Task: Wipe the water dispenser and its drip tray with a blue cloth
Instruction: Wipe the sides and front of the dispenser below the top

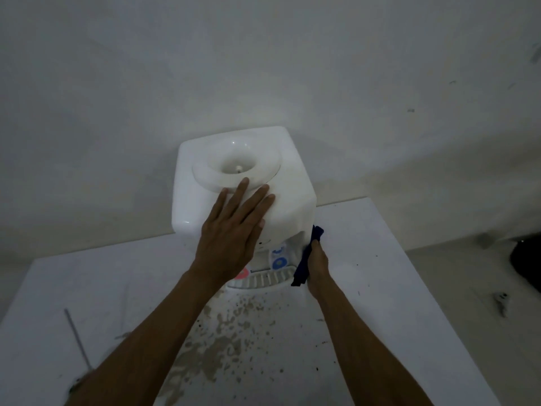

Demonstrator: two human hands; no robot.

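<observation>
Both hands are at the dispenser, which stands at the back of the worktop. The left hand lies flat on its top front edge, fingers straight and holding nothing, while the right hand grips the cloth, bunched against the lower right front corner. The drip tray sits just below and left of the cloth, its long axis running left to right, so the right hand is nearer and likely needs only a short leftward sweep.
</observation>
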